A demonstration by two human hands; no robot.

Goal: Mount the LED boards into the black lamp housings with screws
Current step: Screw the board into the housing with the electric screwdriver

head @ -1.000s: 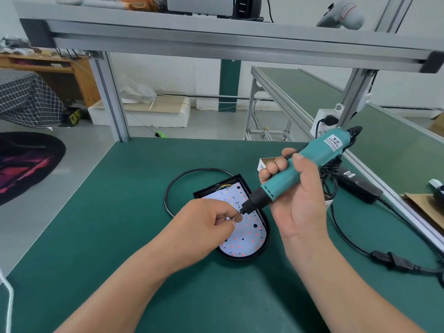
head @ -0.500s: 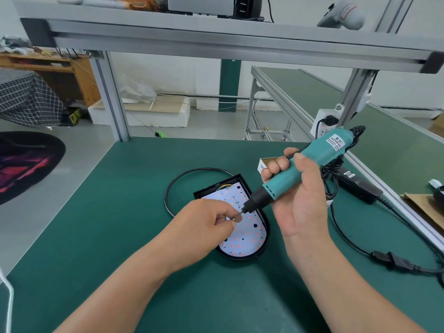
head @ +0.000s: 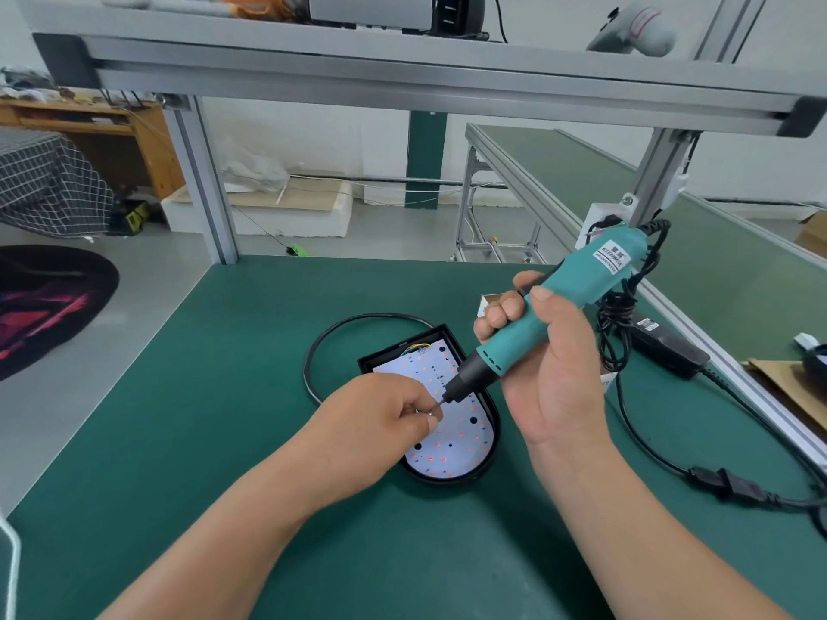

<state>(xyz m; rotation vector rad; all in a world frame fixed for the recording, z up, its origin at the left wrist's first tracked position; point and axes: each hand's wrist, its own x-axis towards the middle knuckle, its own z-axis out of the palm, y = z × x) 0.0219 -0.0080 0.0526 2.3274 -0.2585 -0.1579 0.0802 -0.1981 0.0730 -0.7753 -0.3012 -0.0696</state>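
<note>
Teal screwdriver [head: 537,324] tipped steeper than a second ago, right hand [head: 550,378] wrapped round its body, left hand [head: 380,422] pinching a screw [head: 432,412] at the bit, over LED board [head: 452,449] seated in black housing [head: 447,480] at table [head: 201,440] centre

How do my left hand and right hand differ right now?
The left hand pinches something small, likely a screw; the right hand wraps around the teal screwdriver. The left hand sits low over the LED board; the right hand is raised to its right. Both are bare and gripping something.
</note>
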